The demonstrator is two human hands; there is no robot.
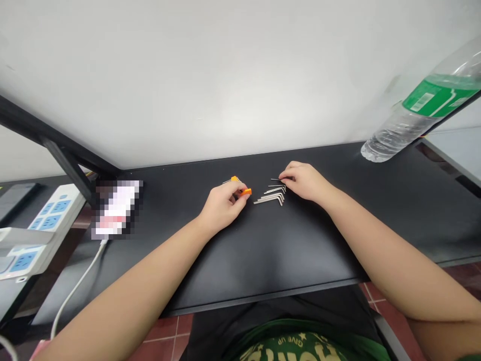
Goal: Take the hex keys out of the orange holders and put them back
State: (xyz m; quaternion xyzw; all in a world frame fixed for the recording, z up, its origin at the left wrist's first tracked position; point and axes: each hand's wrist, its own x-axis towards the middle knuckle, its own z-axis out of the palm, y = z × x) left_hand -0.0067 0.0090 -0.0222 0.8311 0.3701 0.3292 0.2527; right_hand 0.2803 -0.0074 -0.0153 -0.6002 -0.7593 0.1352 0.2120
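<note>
My left hand point(225, 203), fingers curled, grips an orange hex-key holder point(246, 192); my right hand point(302, 180), nearly closed, pinches 1 thin hex key point(275, 179). Other hex keys point(271, 199) lie between, nearer the desk point(263, 260)'s far edge.

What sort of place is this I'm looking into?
Probably a small desk workspace: a black tabletop against a pale wall, with L-shaped metal keys laid out and a power strip at the left.
</note>
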